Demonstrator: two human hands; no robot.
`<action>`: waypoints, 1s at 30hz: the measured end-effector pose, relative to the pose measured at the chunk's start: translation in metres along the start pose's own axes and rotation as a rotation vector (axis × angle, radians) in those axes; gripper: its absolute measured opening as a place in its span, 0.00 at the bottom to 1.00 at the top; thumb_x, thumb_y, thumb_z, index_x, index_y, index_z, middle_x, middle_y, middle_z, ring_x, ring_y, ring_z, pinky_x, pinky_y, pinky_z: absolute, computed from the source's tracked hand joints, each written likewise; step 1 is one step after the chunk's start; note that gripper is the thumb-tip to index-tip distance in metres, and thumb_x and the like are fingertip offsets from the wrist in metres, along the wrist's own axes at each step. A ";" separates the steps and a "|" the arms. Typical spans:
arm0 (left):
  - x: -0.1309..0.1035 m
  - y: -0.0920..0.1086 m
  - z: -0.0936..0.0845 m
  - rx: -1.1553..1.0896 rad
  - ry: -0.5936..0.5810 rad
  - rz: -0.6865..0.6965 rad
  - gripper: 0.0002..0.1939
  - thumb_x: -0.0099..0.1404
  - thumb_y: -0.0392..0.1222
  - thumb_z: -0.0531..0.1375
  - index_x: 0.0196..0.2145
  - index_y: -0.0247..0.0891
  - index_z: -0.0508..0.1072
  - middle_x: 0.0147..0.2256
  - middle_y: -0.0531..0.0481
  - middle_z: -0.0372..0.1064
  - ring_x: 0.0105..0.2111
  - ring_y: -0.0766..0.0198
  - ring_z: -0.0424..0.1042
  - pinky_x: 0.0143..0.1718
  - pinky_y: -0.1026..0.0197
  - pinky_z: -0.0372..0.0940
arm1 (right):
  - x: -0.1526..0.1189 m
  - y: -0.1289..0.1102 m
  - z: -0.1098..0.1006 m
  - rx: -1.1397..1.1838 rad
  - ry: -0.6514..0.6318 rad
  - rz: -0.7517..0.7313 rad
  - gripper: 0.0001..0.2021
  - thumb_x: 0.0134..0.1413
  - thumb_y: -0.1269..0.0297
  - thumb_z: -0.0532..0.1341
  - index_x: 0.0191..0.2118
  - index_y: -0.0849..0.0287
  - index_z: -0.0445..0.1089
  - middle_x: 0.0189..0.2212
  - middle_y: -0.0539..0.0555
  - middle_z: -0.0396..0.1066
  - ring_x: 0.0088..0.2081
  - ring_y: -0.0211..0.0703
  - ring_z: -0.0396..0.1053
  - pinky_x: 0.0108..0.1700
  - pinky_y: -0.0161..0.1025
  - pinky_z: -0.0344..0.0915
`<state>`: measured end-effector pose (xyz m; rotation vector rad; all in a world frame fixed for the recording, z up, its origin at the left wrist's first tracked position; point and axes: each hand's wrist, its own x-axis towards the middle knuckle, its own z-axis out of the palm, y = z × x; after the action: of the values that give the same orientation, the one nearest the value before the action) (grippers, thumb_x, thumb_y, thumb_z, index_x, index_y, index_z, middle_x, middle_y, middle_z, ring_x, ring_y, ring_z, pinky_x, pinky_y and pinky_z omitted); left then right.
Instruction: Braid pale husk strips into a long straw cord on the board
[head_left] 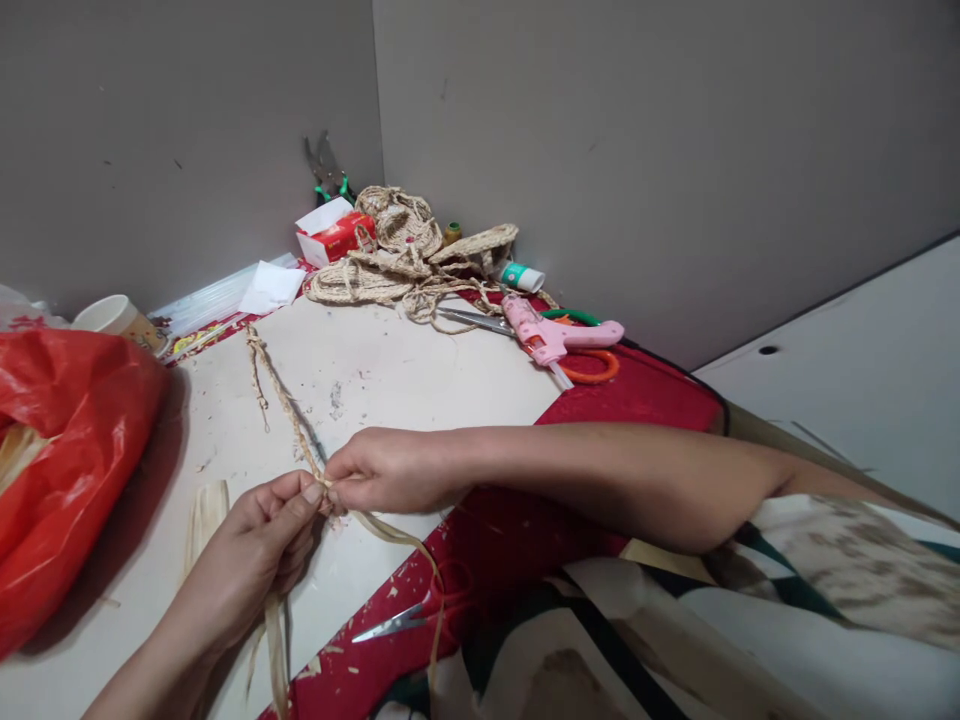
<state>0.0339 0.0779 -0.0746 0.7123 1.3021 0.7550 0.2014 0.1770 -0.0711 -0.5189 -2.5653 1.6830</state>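
Observation:
A thin braided straw cord (287, 403) runs from the far part of the white board down to my two hands, which meet at its near end. My left hand (274, 530) pinches the braid between thumb and fingers. Right beside it, my right hand (390, 472) is closed on the same end. One loose straw strand (409, 540) trails from under my right hand toward my lap. More flat strands (277, 650) hang below my left hand. Fingers cover the exact spot where the strands cross.
A red plastic bag (82, 450) with dry husk lies at left by a paper cup (120, 320). Straw cord bundles (367, 275), a pink glue gun (547, 330) and pliers (324, 165) sit along the back. Scissors (394, 624) lie near my lap on red cloth (630, 390).

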 end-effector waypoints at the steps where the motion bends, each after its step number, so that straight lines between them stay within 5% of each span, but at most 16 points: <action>1: 0.000 0.000 0.000 0.009 0.010 -0.007 0.15 0.60 0.54 0.62 0.29 0.38 0.69 0.14 0.65 0.41 0.14 0.76 0.35 0.13 0.70 0.36 | -0.001 -0.002 0.001 -0.067 0.012 -0.002 0.10 0.58 0.71 0.52 0.33 0.67 0.71 0.28 0.52 0.67 0.30 0.33 0.60 0.35 0.32 0.56; 6: 0.001 -0.002 0.000 0.036 0.054 -0.008 0.18 0.58 0.56 0.63 0.27 0.38 0.68 0.14 0.64 0.42 0.14 0.76 0.36 0.14 0.72 0.35 | -0.006 -0.008 0.002 -0.237 0.034 -0.016 0.09 0.59 0.71 0.52 0.30 0.64 0.66 0.22 0.47 0.57 0.26 0.33 0.52 0.31 0.33 0.52; 14: 0.001 -0.006 -0.007 0.088 0.058 0.001 0.18 0.58 0.56 0.63 0.27 0.38 0.67 0.16 0.63 0.42 0.16 0.75 0.37 0.14 0.70 0.35 | -0.005 -0.008 -0.008 0.026 -0.033 0.064 0.12 0.61 0.71 0.51 0.25 0.63 0.58 0.21 0.45 0.49 0.25 0.30 0.48 0.29 0.30 0.51; 30: 0.001 -0.001 -0.005 0.236 0.143 0.049 0.21 0.55 0.59 0.63 0.24 0.36 0.68 0.15 0.63 0.45 0.16 0.74 0.39 0.16 0.69 0.36 | 0.007 -0.002 -0.008 -0.079 -0.052 0.025 0.11 0.55 0.67 0.55 0.22 0.63 0.61 0.19 0.44 0.51 0.24 0.30 0.51 0.28 0.30 0.52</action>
<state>0.0296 0.0786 -0.0769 0.8947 1.5245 0.7084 0.1958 0.1858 -0.0669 -0.5205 -2.6820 1.6294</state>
